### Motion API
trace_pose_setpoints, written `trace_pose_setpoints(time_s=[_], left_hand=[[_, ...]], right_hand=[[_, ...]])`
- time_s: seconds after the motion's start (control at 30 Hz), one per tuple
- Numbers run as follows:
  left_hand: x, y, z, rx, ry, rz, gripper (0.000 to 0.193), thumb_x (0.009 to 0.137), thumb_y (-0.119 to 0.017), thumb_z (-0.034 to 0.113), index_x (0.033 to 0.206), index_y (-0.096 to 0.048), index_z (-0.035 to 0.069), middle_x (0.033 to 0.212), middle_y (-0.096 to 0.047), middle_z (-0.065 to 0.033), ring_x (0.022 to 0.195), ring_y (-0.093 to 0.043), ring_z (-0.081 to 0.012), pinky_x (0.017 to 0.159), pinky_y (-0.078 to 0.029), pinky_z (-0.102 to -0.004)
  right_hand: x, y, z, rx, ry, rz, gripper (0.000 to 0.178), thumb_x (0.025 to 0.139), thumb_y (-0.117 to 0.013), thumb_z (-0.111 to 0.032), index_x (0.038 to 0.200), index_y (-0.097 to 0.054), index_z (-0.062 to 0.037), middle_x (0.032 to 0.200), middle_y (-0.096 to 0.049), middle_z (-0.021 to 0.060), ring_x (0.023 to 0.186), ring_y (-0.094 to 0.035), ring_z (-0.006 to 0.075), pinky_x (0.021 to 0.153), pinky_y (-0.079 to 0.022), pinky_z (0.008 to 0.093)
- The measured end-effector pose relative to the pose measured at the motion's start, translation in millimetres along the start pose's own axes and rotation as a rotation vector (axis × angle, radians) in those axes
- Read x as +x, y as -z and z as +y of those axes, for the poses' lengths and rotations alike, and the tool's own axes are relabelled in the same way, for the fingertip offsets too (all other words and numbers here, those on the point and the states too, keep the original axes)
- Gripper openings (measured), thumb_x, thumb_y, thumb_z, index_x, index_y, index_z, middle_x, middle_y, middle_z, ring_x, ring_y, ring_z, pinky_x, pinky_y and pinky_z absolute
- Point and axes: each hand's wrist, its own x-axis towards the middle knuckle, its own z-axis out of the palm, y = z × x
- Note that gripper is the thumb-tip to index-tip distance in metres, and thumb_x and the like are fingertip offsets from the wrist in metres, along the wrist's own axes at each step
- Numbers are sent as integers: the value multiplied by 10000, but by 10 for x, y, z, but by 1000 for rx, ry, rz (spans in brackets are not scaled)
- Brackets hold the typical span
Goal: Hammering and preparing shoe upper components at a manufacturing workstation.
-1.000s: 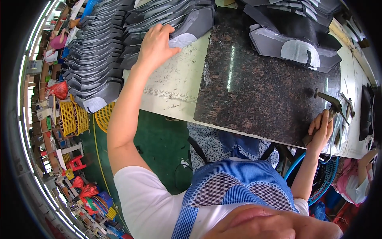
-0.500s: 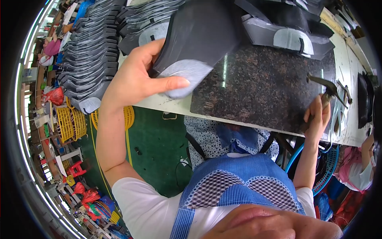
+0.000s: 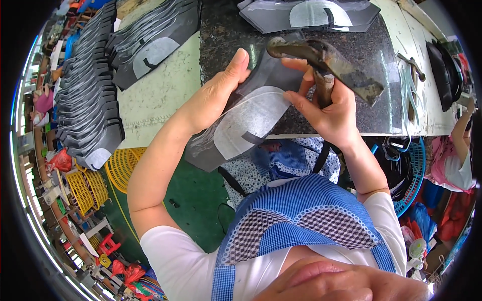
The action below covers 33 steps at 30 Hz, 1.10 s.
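Observation:
A dark grey panel with a light grey rounded patch and a small black tab lies slantwise over the table's front edge. My left hand holds its left side, thumb stretched up and clear of the surface, most fingers hidden. My right hand is closed round the handle of a worn metal hammer, whose head is raised over the stone slab. The right thumb and fingertips also reach the panel's right edge.
A dark speckled stone slab lies on the pale table. Similar panels are stacked at the left, with a long overlapping row farther left. More panels lie at the back. Another tool rests at the right.
The panel has come down and turned, from raised at the left to the table's front edge. My right hand has brought the hammer left from the slab's right side to the panel.

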Motion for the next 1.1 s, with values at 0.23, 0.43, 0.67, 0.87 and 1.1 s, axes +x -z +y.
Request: trace_pose_setpoints(time_s=[0.23, 0.43, 0.67, 0.87, 1.1], left_hand=[[-68, 147, -189, -90, 55, -210, 620, 1010, -446, 430, 1416, -454, -38, 1301, -606, -91, 1139, -584, -130, 994, -445, -283], [-138, -9, -18, -205, 41, -272, 395, 918, -666, 26, 1276, -521, -59, 1099, -665, -64, 1009, -600, -84, 884, -485, -233], [-136, -11, -48, -121, 50, -208, 217, 957, -625, 47, 1157, -615, -36, 1109, -673, -28, 1005, -600, -61, 880, -476, -221], [-138, -160, -21, 1, 11, -192, 213, 996, -586, 118, 1135, -612, -42, 1059, -652, 11, 957, -566, -38, 854, -460, -211], [-177, -420, -78, 395, -186, 35, 247, 985, -604, 216, 1083, -607, -11, 685, -576, -78, 599, -531, -145, 562, -421, -319]], right_hand=[[-45, -43, -54, -177, -81, -135, 212, 804, -780, -71, 999, -698, -51, 942, -635, 79, 745, -692, 196, 643, -556, 298], [-91, -39, 79, -400, 99, -99, 244, 835, -775, -57, 1034, -637, -28, 901, -682, 70, 680, -682, 207, 624, -538, 319], [9, -58, 61, -455, 159, -139, 258, 789, -753, -29, 1001, -606, -23, 856, -627, 110, 698, -660, 279, 620, -527, 349], [62, -108, 77, -475, 215, -77, 328, 708, -688, -27, 982, -509, -12, 776, -586, 145, 705, -622, 354, 583, -494, 422], [-10, -66, 99, -443, 220, -78, 297, 728, -686, -30, 972, -518, -10, 800, -595, 146, 730, -624, 349, 581, -500, 422]])
